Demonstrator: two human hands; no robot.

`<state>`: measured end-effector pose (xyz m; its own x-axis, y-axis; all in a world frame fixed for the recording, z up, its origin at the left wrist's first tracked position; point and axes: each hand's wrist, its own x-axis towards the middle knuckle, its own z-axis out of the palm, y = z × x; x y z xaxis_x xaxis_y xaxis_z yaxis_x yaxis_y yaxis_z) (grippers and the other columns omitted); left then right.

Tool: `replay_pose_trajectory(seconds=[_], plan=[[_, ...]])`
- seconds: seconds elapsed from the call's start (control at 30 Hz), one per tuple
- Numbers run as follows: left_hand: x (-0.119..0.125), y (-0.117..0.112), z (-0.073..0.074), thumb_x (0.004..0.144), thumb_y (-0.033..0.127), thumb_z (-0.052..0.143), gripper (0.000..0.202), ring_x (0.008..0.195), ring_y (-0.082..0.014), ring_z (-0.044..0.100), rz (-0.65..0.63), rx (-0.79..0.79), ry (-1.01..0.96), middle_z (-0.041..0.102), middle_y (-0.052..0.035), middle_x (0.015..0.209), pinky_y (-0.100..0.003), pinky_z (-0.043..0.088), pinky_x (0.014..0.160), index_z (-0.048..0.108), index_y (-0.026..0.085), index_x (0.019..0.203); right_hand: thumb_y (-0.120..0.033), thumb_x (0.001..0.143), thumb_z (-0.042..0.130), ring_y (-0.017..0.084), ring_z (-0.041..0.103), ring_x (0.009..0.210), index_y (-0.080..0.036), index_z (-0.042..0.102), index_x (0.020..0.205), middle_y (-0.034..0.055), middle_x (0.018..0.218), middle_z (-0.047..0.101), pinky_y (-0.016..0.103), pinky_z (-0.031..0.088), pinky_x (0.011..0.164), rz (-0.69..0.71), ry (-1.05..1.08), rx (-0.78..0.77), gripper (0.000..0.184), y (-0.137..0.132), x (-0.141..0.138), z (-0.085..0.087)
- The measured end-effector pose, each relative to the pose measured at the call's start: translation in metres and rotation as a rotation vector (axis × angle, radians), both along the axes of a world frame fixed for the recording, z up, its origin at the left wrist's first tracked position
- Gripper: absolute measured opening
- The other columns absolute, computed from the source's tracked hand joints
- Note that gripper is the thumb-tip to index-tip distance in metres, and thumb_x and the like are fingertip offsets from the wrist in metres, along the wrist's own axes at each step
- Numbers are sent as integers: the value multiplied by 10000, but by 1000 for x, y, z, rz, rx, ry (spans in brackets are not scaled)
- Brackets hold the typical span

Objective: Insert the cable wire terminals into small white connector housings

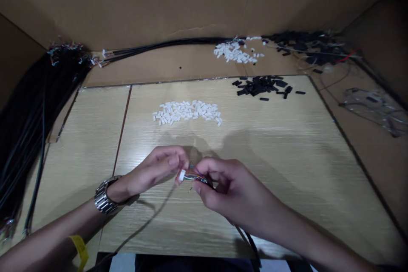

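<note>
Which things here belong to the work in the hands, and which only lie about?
In hand: left hand, white connector, coloured wires, right hand, black cable.
Lying about: near white pile, black pieces, cable bundle, clear plastic part.

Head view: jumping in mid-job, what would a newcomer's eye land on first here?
The two hands meet at centre: the left hand pinches a small white connector, the right hand holds the coloured wires running into it. Beyond them on the board lie a pile of white housings and, further right, a pile of black pieces; a thick bundle of black cables fills the left edge.
</note>
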<state>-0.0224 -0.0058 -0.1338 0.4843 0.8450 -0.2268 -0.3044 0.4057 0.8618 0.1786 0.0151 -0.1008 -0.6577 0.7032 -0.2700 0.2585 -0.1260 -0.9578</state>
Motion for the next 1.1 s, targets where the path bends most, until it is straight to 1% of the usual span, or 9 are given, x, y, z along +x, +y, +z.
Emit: replay_pose_trajectory(seconds=[0.07,0.17,0.27,0.37,0.47,0.6,0.73,0.93,1.1], plan=[[-3,-1,1,908,431,599,309,623,-105,522,-73,54,109,567,-9,691,-220,411,604,634,134,829,-214,882,576,48,400,482,-194,649,833,-64,586,462,145,327,416,17,-19,-64,90,0,2,-3],[-6,-1,3,927,392,581,302,589,-91,515,-168,83,209,568,0,651,-202,396,573,636,129,789,-263,905,560,35,419,415,-200,631,863,-69,593,474,112,326,333,53,1,-239,104,0,6,-7],[-7,2,4,915,416,590,336,558,-88,510,-216,69,209,571,1,621,-200,397,552,653,118,773,-230,897,577,20,461,397,-185,623,857,-72,637,487,107,402,344,34,146,-393,76,0,7,-9],[-6,2,3,898,442,610,358,556,-87,525,-199,49,175,581,-1,612,-199,411,559,661,116,759,-242,902,589,14,514,404,-169,604,822,-67,692,504,117,454,372,-32,328,-481,109,-1,4,-10],[-4,1,2,886,451,625,354,529,-79,530,-179,-3,102,588,2,603,-194,421,547,671,122,764,-251,902,603,12,516,400,-170,600,822,-62,707,538,119,471,373,-91,412,-480,113,-4,-1,-12],[-1,-3,-2,887,413,641,321,482,-60,526,-164,-61,-11,592,4,608,-185,428,522,679,128,746,-221,902,601,26,542,463,-170,613,849,-16,771,636,118,499,402,-166,436,-408,74,-9,-4,-11],[1,-4,-6,881,393,656,296,489,-59,539,-145,-101,-55,603,-1,622,-176,430,509,692,128,753,-218,883,628,40,569,501,-170,611,836,-14,741,631,109,504,410,-210,459,-370,70,-12,-5,-11],[2,-3,-7,880,390,658,287,507,-64,547,-121,-107,-49,622,-13,650,-180,435,513,697,129,768,-202,854,653,28,532,468,-176,594,823,-31,737,609,114,508,403,-222,447,-381,71,-9,-5,-12],[2,-3,-4,872,411,661,313,499,-67,541,-123,-112,-4,612,-6,614,-181,424,509,681,123,750,-174,868,630,38,537,524,-188,611,841,-33,752,602,131,535,453,-154,358,-374,35,-8,-1,-13]])
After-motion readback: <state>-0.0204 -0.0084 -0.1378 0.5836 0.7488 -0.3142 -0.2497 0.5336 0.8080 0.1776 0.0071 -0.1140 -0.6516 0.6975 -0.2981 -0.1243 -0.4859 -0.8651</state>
